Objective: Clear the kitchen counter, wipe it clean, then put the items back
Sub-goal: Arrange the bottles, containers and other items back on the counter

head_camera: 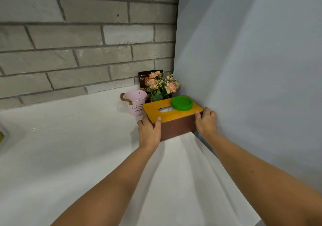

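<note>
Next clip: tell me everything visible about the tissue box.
The tissue box is rectangular, with a brown body and a flat yellow-orange lid that looks wooden. White tissue shows in its oval slot. A round green dish sits on the lid. The box is level in the white counter's corner, beside the pale wall. The left hand holds its left end, the right hand its right end.

There is only one view, from a camera worn on the person's head. It faces forward and down at the tissue box, quite near it. The wide lens also takes in the brick wall behind the box and the tabletop left of it.
</note>
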A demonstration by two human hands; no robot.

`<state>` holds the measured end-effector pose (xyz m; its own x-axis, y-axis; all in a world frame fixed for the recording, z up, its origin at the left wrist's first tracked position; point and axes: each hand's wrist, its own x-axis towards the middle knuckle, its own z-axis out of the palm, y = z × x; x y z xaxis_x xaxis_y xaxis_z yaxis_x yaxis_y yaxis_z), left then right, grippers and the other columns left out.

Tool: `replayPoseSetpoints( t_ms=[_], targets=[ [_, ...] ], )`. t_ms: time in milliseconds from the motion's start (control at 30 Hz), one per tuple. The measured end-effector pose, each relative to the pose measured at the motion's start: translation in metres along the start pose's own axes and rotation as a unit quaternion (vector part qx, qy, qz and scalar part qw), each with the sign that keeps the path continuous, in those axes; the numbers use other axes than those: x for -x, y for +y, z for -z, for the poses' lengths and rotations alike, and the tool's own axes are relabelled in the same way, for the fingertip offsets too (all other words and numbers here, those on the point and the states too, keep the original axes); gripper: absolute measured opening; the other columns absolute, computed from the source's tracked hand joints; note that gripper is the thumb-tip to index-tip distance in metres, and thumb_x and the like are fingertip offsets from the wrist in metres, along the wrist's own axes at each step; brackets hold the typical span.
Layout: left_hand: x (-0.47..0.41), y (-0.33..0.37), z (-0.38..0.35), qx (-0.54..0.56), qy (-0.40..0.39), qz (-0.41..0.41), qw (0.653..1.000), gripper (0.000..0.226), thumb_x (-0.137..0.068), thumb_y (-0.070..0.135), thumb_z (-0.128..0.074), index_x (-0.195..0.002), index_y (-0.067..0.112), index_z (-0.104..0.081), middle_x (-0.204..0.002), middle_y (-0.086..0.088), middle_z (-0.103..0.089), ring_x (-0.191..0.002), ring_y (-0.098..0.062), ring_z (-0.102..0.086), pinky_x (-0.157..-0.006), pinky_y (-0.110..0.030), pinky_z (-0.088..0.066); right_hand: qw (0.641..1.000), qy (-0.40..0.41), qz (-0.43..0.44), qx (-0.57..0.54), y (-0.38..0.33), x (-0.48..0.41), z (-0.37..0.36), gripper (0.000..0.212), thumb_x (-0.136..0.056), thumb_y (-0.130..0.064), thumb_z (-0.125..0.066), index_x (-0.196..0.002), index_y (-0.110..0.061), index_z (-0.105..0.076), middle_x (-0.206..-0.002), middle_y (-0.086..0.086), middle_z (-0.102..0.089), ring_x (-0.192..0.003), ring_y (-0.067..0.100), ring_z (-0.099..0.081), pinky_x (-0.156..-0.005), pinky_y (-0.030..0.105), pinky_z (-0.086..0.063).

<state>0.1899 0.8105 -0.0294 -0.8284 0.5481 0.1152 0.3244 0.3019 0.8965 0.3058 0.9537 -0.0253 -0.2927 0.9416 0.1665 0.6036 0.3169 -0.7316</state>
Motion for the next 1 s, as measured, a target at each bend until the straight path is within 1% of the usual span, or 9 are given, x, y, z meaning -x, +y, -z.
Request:
replayPoseSetpoints(
  t_ms=[200, 333, 433, 533, 633, 700, 800, 933, 1000],
  targets=[
    [0.004, 0.002, -0.008, 0.008, -0.003, 0.043, 0.999, 0.056, -0.096, 0.042, -0.038, -0.145, 0.018, -0.026, -0.135, -0.017, -0.039, -0.124, -0.036, -0.041, -0.102, -0.043, -0.034, 0.998, -0.036, 0.003, -0.057, 0.007, -0.007, -0.004, 0.048, -0.099, -0.027, -0.038, -0.138, 0.001, -0.037, -0.140, 0.020, -0.041, -0.131, 0.032, -0.037, -0.107, 0.037, -0.029],
    [0.005, 0.004, -0.008, 0.045, -0.024, 0.064, 0.997, 0.053, -0.098, 0.040, -0.035, -0.146, 0.020, -0.024, -0.137, -0.015, -0.042, -0.123, -0.034, -0.044, -0.100, -0.039, -0.035, 0.983, -0.052, -0.029, -0.176, 0.006, -0.008, -0.005, 0.042, -0.098, -0.025, -0.041, -0.137, -0.010, -0.042, -0.138, 0.011, -0.048, -0.128, 0.029, -0.044, -0.109, 0.043, -0.034],
    [0.005, 0.006, -0.009, 0.092, -0.031, 0.081, 0.992, 0.051, -0.098, 0.038, -0.034, -0.146, 0.022, -0.023, -0.138, -0.011, -0.045, -0.123, -0.031, -0.045, -0.103, -0.042, -0.037, 0.967, -0.057, -0.071, -0.238, 0.004, -0.011, -0.007, 0.039, -0.096, -0.026, -0.044, -0.132, -0.010, -0.046, -0.132, 0.012, -0.053, -0.122, 0.030, -0.049, -0.106, 0.046, -0.038],
    [0.006, 0.009, -0.008, 0.122, -0.020, 0.101, 0.987, 0.049, -0.098, 0.034, -0.033, -0.145, 0.024, -0.025, -0.136, -0.010, -0.046, -0.121, -0.030, -0.047, -0.102, -0.041, -0.039, 0.970, -0.056, -0.079, -0.222, 0.001, -0.010, -0.005, 0.041, -0.095, -0.035, -0.047, -0.123, -0.005, -0.048, -0.125, 0.014, -0.055, -0.116, 0.030, -0.051, -0.101, 0.044, -0.041],
    [0.009, 0.007, -0.002, 0.129, 0.001, 0.109, 0.986, 0.046, -0.098, 0.030, -0.030, -0.144, 0.024, -0.028, -0.133, -0.010, -0.049, -0.116, -0.028, -0.049, -0.090, -0.033, -0.038, 0.980, -0.063, -0.061, -0.178, 0.003, -0.009, -0.006, 0.047, -0.092, -0.044, -0.050, -0.121, -0.007, -0.052, -0.126, 0.014, -0.054, -0.117, 0.030, -0.051, -0.102, 0.047, -0.041],
    [0.011, 0.006, 0.003, 0.132, 0.007, 0.112, 0.985, 0.044, -0.099, 0.031, -0.029, -0.143, 0.025, -0.030, -0.132, -0.009, -0.050, -0.115, -0.027, -0.049, -0.086, -0.032, -0.036, 0.979, -0.077, -0.062, -0.178, 0.005, -0.008, -0.005, 0.048, -0.090, -0.047, -0.052, -0.120, -0.010, -0.056, -0.125, 0.013, -0.054, -0.115, 0.029, -0.053, -0.102, 0.046, -0.042],
    [0.016, 0.005, 0.009, 0.133, 0.005, 0.111, 0.985, 0.043, -0.100, 0.033, -0.030, -0.142, 0.026, -0.031, -0.132, -0.007, -0.050, -0.117, -0.027, -0.049, -0.089, -0.032, -0.037, 0.968, -0.096, -0.074, -0.219, 0.001, -0.002, -0.002, 0.039, -0.092, -0.039, -0.053, -0.119, -0.011, -0.056, -0.115, 0.008, -0.058, -0.106, 0.025, -0.056, -0.096, 0.039, -0.046],
    [0.020, 0.002, 0.022, 0.125, 0.000, 0.117, 0.985, 0.045, -0.099, 0.036, -0.031, -0.143, 0.026, -0.030, -0.133, -0.008, -0.050, -0.117, -0.029, -0.049, -0.095, -0.038, -0.040, 0.967, -0.092, -0.071, -0.225, -0.006, 0.008, -0.005, 0.033, -0.093, -0.035, -0.053, -0.115, -0.011, -0.057, -0.110, 0.010, -0.060, -0.104, 0.028, -0.057, -0.094, 0.045, -0.048],
    [0.021, -0.001, 0.032, 0.117, 0.000, 0.118, 0.986, 0.046, -0.099, 0.038, -0.031, -0.144, 0.027, -0.029, -0.133, -0.008, -0.050, -0.118, -0.029, -0.049, -0.096, -0.038, -0.039, 0.968, -0.095, -0.060, -0.222, -0.011, 0.016, -0.007, 0.027, -0.093, -0.035, -0.053, -0.107, -0.011, -0.057, -0.100, 0.008, -0.059, -0.096, 0.028, -0.057, -0.084, 0.042, -0.050]
  ],
)
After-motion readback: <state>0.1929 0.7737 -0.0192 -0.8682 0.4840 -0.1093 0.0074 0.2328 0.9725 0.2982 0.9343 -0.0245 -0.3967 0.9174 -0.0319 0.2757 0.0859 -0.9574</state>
